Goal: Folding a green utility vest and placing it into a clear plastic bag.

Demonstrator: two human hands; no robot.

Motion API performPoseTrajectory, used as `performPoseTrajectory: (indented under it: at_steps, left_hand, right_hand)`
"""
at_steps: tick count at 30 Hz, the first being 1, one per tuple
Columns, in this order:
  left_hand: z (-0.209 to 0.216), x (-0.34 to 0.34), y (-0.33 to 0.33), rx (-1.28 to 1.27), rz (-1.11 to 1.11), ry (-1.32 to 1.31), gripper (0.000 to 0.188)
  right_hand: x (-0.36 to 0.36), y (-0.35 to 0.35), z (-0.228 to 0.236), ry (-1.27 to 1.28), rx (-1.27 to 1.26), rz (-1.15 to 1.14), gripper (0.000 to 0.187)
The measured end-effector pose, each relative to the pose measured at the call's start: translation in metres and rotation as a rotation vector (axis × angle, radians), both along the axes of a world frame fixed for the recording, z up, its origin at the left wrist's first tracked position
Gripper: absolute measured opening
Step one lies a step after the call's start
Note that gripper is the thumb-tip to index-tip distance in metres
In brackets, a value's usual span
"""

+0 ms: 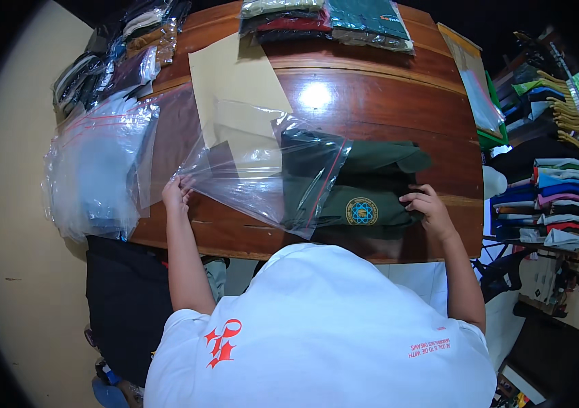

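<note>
A dark green folded garment [385, 187] with a round blue and yellow emblem lies on the wooden table. Its left part is inside a clear plastic bag [255, 194] with a red line along the mouth. My left hand [177, 194] pinches the bag's far left corner, and the film is stretched taut toward it. At the garment's right end, my right hand [427, 206] grips the edge with bent fingers; part of the grip is hidden by the cloth. The garment's right part sticks out of the bag.
A pile of clear plastic bags [102, 163] sits at the table's left. Beneath the stretched bag lies a tan paper sheet [235, 81]. Bagged garments [371, 27] are stacked at the far edge, more [146, 41] at the far left. Folded clothes [558, 197] fill a rack on the right.
</note>
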State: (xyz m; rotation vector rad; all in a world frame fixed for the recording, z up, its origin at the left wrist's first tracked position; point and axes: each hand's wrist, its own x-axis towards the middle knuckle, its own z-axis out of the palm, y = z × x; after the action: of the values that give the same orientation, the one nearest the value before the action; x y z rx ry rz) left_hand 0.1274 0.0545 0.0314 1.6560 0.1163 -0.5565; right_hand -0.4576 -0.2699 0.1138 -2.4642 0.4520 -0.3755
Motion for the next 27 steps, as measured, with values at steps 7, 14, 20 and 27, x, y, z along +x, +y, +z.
performPoseTrajectory:
  at_steps: [7, 14, 20, 27]
  left_hand:
    - [-0.004, 0.018, 0.011, -0.010, 0.057, -0.027, 0.026]
    - [-0.002, 0.006, 0.010, 0.220, 0.042, -0.034, 0.024]
    - [0.057, -0.059, -0.035, 0.853, -0.241, -1.046, 0.055]
    - [0.073, -0.118, -0.198, 0.184, -0.952, -1.438, 0.050]
  right_hand:
    - [-0.010, -0.003, 0.005, 0.063, -0.097, -0.026, 0.019]
    - [-0.007, 0.016, 0.013, 0.092, -0.029, -0.040, 0.031]
    - [-0.021, -0.001, 0.057, 0.328, 0.523, -0.132, 0.054]
    - [0.039, -0.037, -0.039, -0.400, 0.821, -0.504, 0.103]
